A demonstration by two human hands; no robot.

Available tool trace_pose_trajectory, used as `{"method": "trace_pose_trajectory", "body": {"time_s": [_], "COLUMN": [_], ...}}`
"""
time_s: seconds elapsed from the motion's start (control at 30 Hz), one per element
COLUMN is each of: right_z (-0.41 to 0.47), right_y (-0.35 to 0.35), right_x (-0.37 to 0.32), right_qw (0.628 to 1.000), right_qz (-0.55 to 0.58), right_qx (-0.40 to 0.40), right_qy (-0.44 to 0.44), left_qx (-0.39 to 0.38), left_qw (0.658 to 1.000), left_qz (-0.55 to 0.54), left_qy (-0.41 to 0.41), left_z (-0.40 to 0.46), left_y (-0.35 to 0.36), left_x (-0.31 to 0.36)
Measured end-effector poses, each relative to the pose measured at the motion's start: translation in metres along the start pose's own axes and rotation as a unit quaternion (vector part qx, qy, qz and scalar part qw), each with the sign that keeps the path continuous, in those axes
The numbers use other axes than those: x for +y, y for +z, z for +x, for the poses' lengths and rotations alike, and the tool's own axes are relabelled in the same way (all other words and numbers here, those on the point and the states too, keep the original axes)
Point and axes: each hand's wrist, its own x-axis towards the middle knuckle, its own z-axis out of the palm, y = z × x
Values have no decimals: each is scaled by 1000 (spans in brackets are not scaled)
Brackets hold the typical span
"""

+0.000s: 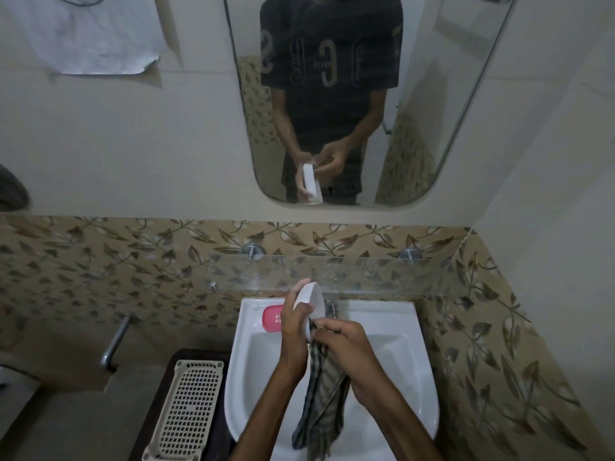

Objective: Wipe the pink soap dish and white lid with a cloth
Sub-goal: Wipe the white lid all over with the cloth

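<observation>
Holding the white lid (311, 302) tilted above the sink's (382, 314) back edge in the curled left hand (294, 331), press the striped cloth (321, 400) pinched by the right hand (342, 341) along its rim, leaving the pink soap dish (271, 319) on the back-left ledge for later.

Pink soap dish (272, 319); white lid (312, 302); striped cloth (321, 397).

The only lettering showed on the dark T-shirt (331, 61) reflected in the mirror (466, 94): large pale characters, reversed, one shaped like a 3 and another like a C. The small print beneath was too blurred to read.
</observation>
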Motion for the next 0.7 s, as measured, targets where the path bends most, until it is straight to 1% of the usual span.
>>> {"method": "trace_pose_trajectory", "body": {"time_s": [0.07,0.13,0.2,0.27,0.33,0.37,0.47,0.53,0.57,0.63,0.67,0.7], "right_z": [-1,-1,2,4,4,3,4,3,1,-3,-3,-2], "right_y": [2,7,14,18,17,16,10,8,8,11,12,14], "right_x": [-2,-2,-3,-3,-2,0,7,12,13,16,19,20], "right_qw": [997,991,972,946,928,926,930,939,950,966,960,944], "right_qz": [75,132,222,313,366,370,350,309,261,96,7,-65], "right_qx": [-17,10,43,41,24,28,96,147,170,201,205,210], "right_qy": [26,35,61,72,69,68,50,6,-28,-131,-191,-248], "left_qx": [-2,-13,-22,-32,-38,-30,11,37,45,37,25,13], "left_qw": [999,999,999,997,996,996,992,982,975,963,960,957], "left_qz": [32,46,32,-1,2,16,11,-5,-12,-25,-33,-45], "left_qy": [11,5,-26,-65,-81,-82,-123,-185,-219,-266,-278,-287], "left_z": [5,4,-2,-5,-4,-3,-2,-3,-3,-3,-4,-4], "left_y": [-2,-3,0,0,-2,-4,-5,-6,-7,-8,-7,-6], "left_x": [-2,-8,-12,-17,-20,-20,-15,-12,-10,-5,-2,0]}}
